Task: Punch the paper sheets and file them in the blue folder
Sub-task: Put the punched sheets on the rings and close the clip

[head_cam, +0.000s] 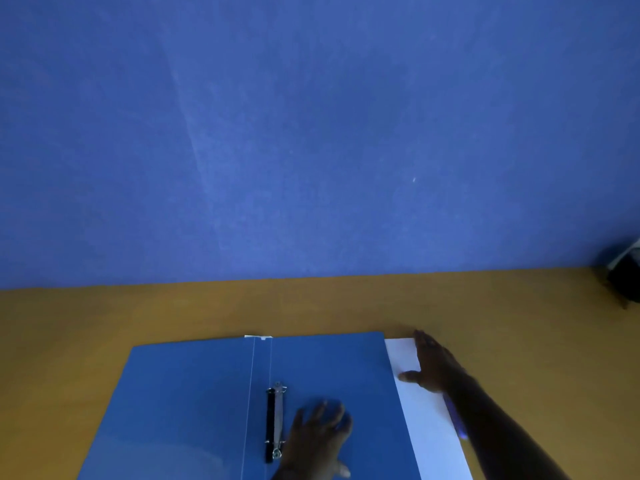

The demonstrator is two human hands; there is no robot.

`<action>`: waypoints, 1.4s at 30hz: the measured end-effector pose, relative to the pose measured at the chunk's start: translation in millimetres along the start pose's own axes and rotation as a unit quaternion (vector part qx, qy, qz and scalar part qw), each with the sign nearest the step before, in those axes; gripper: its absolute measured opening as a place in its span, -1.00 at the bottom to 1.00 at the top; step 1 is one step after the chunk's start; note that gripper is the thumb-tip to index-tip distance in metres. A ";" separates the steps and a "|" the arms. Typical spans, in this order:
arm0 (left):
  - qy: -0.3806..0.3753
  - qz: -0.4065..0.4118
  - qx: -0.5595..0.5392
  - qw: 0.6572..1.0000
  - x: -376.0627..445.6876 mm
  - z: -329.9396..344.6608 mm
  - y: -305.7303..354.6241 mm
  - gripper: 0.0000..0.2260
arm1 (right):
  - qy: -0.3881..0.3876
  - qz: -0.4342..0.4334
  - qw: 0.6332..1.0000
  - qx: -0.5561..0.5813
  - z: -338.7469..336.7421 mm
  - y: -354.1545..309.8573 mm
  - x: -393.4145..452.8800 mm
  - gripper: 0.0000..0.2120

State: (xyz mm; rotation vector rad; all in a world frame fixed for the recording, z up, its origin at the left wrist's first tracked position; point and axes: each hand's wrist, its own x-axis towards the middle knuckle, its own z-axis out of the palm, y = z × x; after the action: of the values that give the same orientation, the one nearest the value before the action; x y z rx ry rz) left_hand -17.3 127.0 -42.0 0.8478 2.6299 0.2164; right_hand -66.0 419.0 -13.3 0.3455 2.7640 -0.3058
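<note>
The blue folder (194,403) lies open and flat on the wooden table, its metal ring clip (275,422) running along the spine fold. My left hand (318,441) rests flat on the folder's right half, just right of the clip, fingers spread. White paper sheets (429,427) lie partly under the folder's right edge. My right hand (433,367) lies palm down on the far end of the sheets, fingers spread toward the table's back. Neither hand grips anything. No hole punch is in view.
The brown wooden table (138,317) runs back to a blue wall (311,133). A dark object (625,275) sits at the far right edge against the wall. A small white tab (258,337) pokes out behind the folder's spine.
</note>
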 end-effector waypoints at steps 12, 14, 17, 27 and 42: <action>-0.103 0.011 0.003 0.995 -6.9 -21.0 11.9 -0.22 | 0.018 -0.002 1.000 -0.016 4.8 10.8 4.0 0.09; -0.099 0.008 -0.001 0.995 -7.3 -22.1 12.7 -0.22 | 0.024 -0.003 1.000 -0.013 1.8 7.4 1.0 0.08; -0.093 0.004 0.001 0.996 -8.3 -21.2 12.7 -0.23 | 0.031 -0.009 0.999 0.014 -1.6 3.1 -3.7 0.01; -0.093 0.004 -0.022 0.995 -13.6 -23.7 13.2 -0.25 | 0.057 0.167 0.921 0.349 -17.6 -14.8 -15.9 -0.36; -0.056 0.007 -0.035 0.998 -15.5 -14.5 7.8 -0.13 | 0.155 0.143 0.968 0.137 -82.9 5.6 -86.1 -0.88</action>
State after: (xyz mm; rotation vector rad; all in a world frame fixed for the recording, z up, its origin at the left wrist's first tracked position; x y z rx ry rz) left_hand -7.2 123.7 -22.1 0.8315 2.4975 0.2565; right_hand -10.9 427.9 92.6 0.9235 2.9158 -0.6054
